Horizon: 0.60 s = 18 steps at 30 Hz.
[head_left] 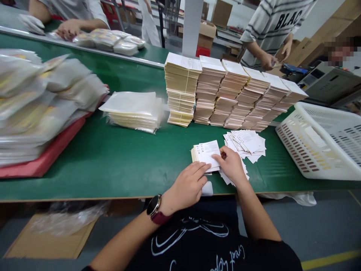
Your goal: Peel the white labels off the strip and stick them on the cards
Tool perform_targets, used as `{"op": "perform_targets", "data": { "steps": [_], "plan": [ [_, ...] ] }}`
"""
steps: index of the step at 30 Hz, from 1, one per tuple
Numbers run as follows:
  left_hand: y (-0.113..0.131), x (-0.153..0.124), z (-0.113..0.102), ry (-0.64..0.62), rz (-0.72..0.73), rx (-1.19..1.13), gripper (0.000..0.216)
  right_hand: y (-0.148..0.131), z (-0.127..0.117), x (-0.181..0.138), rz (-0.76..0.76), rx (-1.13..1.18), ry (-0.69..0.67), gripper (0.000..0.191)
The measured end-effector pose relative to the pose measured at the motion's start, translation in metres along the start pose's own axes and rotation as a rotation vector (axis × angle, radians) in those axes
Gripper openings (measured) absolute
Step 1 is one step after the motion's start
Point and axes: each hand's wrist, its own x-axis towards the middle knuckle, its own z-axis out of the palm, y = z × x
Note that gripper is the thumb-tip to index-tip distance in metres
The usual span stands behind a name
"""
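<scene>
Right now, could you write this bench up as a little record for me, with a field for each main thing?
Surface: green table
Left hand: resting on a small card stack
Right hand: at that stack's right edge
Loose cards: spread untidily near the right hand
Behind: a row of tall paper stacks
Left: packets in clear plastic
Right: white perforated basket

On my feed I see a short stack of white printed cards (208,151), left edges staggered, print upward, near the front edge of the green table (135,165).
</scene>
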Motion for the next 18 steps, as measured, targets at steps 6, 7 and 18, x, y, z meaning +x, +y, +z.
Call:
{"op": "perform_targets", "data": {
  "steps": [6, 7, 18],
  "plan": [
    [-0.002, -0.005, -0.004, 0.208, -0.051, -0.168, 0.022, 0.017, -0.022, -0.013, 0.066, 0.179, 0.074, 0.022],
    [-0.003, -0.006, -0.005, 0.238, -0.079, -0.201, 0.021, 0.022, -0.031, -0.018, 0.055, 0.054, 0.072, 0.026],
    [-0.003, -0.005, -0.005, 0.266, -0.193, -0.188, 0.023, -0.029, -0.016, -0.076, -0.263, 0.453, -0.122, 0.005]
  ]
}}
